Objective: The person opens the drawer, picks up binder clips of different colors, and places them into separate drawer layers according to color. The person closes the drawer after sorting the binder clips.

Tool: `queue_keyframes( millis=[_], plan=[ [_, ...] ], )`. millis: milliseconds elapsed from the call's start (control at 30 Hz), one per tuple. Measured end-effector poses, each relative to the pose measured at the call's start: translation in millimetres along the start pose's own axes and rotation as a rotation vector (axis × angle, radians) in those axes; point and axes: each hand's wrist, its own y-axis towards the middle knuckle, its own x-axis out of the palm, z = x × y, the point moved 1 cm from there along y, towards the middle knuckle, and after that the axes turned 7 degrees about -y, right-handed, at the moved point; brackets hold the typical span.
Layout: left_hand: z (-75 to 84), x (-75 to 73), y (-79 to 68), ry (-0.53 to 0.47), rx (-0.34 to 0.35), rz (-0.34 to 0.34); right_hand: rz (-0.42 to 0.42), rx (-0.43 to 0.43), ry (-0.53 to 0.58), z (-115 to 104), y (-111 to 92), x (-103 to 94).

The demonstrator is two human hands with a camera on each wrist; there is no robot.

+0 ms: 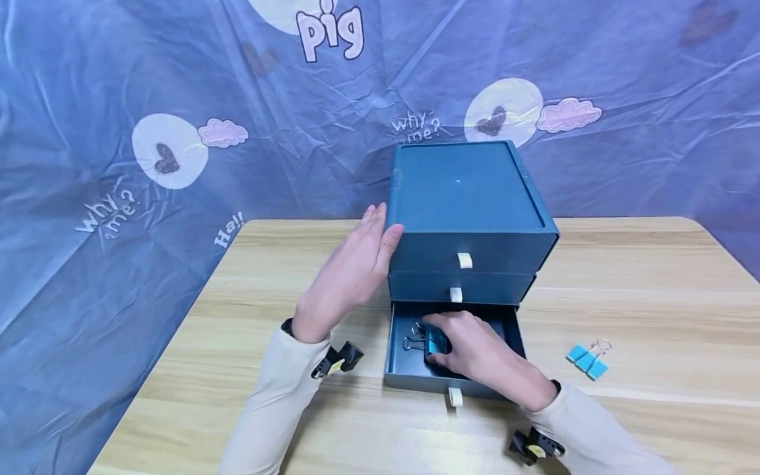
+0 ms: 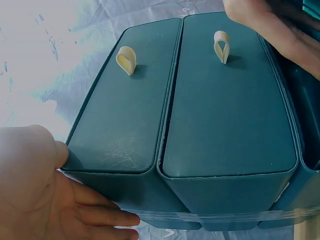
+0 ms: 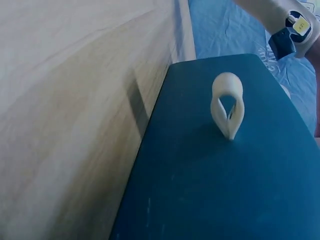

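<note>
A dark teal three-drawer box (image 1: 475,188) stands on the table, its bottom drawer (image 1: 410,381) pulled out. My left hand (image 1: 350,267) rests against the box's left side with straight fingers, the thumb at the front corner; the left wrist view shows this hand (image 2: 60,200) too. Reaching down into the bottom drawer, my right hand (image 1: 472,346) pinches a blue binder clip (image 1: 436,340) between thumb and fingers. The clip's silver wire handles stick out to the left, and the hand hides part of its body. In the right wrist view only the drawer's front (image 3: 200,175) shows, without the hand.
Another blue binder clip (image 1: 588,361) lies on the wooden table (image 1: 641,290) to the right of the box. White loop pulls (image 1: 465,260) stick out from the drawer fronts. A blue printed cloth (image 1: 332,105) hangs behind the table. Clear tape (image 2: 220,217) runs along the box's side.
</note>
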Motion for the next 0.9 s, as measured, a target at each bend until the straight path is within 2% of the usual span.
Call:
queue_keyframes(
  millis=[167,367,500,700,900],
  plan=[
    [-0.3,0.1,0.3,-0.002,0.004,0.002,-0.023,0.046,-0.066,-4.2,2.7,1.2],
    [-0.8,1.2,0.5,-0.008,0.011,0.012,0.056,0.058,-0.169,-3.3,2.1,4.8],
    [-0.8,1.8,0.7,-0.011,0.012,0.014,0.079,0.043,-0.118,-2.1,1.4,6.8],
    [-1.0,1.6,0.0,-0.015,0.005,0.011,0.068,0.005,0.003,-2.6,3.2,8.3],
    [-0.6,2.0,0.2,-0.018,0.012,0.013,0.035,0.011,0.017,-2.3,3.4,6.8]
  ],
)
